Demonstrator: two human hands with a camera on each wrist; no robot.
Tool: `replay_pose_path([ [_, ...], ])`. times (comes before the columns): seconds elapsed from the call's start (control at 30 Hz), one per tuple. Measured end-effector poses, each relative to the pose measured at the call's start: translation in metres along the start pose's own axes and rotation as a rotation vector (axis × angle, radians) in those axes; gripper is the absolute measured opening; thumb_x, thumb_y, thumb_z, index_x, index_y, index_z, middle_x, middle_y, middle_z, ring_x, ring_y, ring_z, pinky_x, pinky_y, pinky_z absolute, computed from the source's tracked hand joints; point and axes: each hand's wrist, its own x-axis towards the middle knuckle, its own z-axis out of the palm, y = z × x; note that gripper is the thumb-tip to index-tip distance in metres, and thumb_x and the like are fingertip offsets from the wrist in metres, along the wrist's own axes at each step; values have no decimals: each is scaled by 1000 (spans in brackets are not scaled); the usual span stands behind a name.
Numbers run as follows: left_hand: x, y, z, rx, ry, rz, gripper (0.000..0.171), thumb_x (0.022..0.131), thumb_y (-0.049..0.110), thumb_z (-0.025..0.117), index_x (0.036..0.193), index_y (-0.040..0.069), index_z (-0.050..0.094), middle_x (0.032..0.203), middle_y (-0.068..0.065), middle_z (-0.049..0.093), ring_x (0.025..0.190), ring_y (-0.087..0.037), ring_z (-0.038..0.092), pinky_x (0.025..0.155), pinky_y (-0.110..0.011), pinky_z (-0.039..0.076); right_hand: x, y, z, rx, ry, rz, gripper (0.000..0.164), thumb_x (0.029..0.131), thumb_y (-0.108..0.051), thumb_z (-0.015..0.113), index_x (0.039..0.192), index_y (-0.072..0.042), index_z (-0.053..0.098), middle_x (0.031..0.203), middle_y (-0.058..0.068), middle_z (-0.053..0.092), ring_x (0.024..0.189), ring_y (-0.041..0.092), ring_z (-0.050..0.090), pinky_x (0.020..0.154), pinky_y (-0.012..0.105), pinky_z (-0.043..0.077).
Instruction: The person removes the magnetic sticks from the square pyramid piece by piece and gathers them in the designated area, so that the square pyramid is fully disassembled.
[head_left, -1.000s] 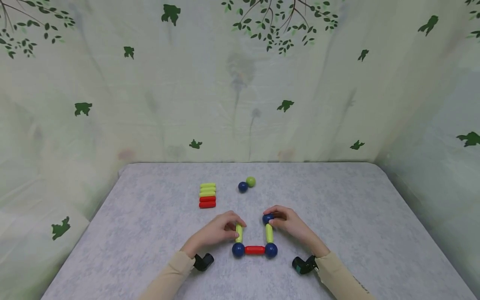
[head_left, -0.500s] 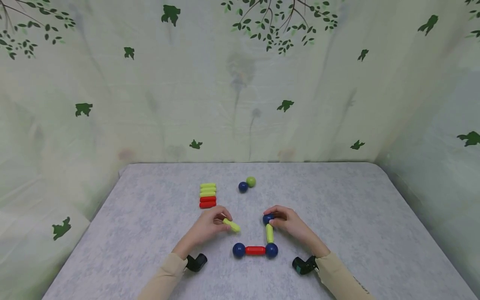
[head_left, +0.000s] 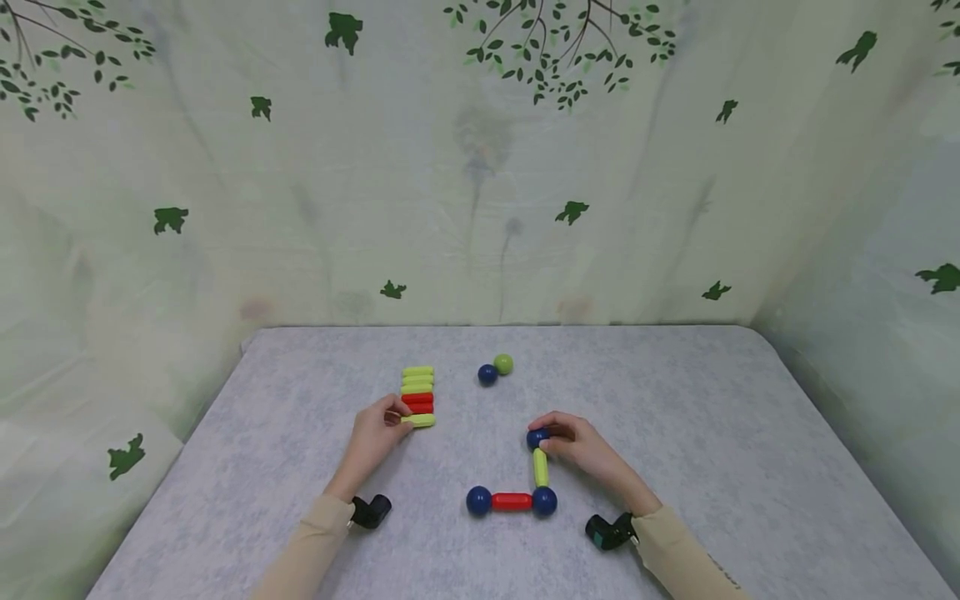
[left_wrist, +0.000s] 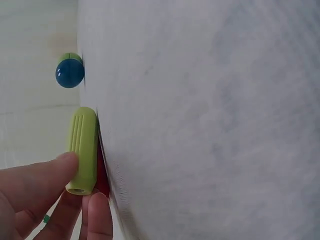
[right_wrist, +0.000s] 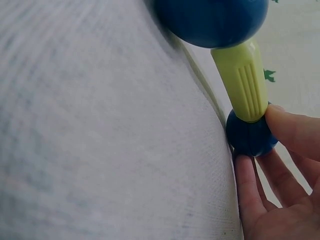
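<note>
Tabletop [head_left: 675,392]: left hand [head_left: 377,427] pinches lime rod [head_left: 423,421], perhaps touching red rod [head_left: 423,408].

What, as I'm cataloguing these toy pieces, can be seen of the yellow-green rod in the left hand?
The yellow-green rod looks like plastic, with lengthwise grooves, one end rounded and a dark spot in the other. In the head view it lies roughly parallel to the red rod just beyond it, at the row's near end. The left hand pinches it near the spotted end. Whether it touches the table or red rod is unclear.
</note>
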Motion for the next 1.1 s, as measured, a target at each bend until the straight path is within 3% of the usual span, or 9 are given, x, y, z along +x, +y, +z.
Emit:
replay_pose_path([
  [0.4, 8, 0, -2, 120, -10, 37, 14, 80, -5, 70, 86, 1, 60, 88, -10, 57, 83, -25, 55, 75, -40, 48, 0, 1, 0, -1, 7, 0, 25, 93, -5, 60, 118, -5, 63, 117, 8, 60, 99, 23, 56, 84, 34, 46],
  [0.63, 3, 9, -4, 135, -52, 148, 17, 79, -2, 74, 89, 4, 62, 93, -7, 55, 88, -25, 56, 76, -39, 47, 0, 1, 0, 0, 8, -2, 25, 93, -5, 60, 117, -5, 63, 117, 8, 60, 100, 22, 56, 84, 33, 47],
  [0.73, -3, 20, -2, 83, -175, 255, 18, 81, -1, 73, 93, 6, 63, 96, -7, 56, 89, -25, 56, 76, -37, 49, 0, 2, 0, -1, 9, -4, 25, 93, -5, 60, 117, -5, 63, 117, 8, 61, 99, 22, 56, 84, 32, 47],
  [0.87, -17, 40, 6, -14, -500, 339, 20, 85, 4, 71, 102, 7, 62, 100, -7, 60, 91, -24, 57, 77, -33, 50, 0, 2, 0, -2, 6, -8, 25, 93, -6, 60, 118, -5, 63, 117, 8, 61, 99, 22, 56, 83, 30, 47],
  [0.97, -28, 52, 18, -29, -734, 322, 24, 86, 10, 72, 107, 11, 61, 104, -1, 61, 95, -18, 57, 80, -29, 49, 1, 2, 0, 1, -1, -19, 26, 93, -7, 60, 118, -3, 62, 117, 10, 61, 100, 22, 57, 84, 29, 47],
  [1.03, -34, 57, 26, 17, -819, 334, 26, 85, 13, 73, 107, 14, 59, 104, 6, 58, 96, -12, 55, 82, -28, 47, 1, 1, 0, 1, -3, -25, 26, 94, -7, 60, 119, -2, 62, 118, 11, 61, 102, 22, 57, 84, 28, 47],
  [1.1, -38, 61, 35, 82, -850, 369, 27, 84, 14, 74, 105, 18, 58, 101, 11, 56, 93, -7, 52, 83, -26, 46, 0, 0, 0, 3, -6, -28, 26, 94, -6, 59, 119, -1, 61, 118, 12, 61, 102, 22, 57, 85, 28, 47],
])
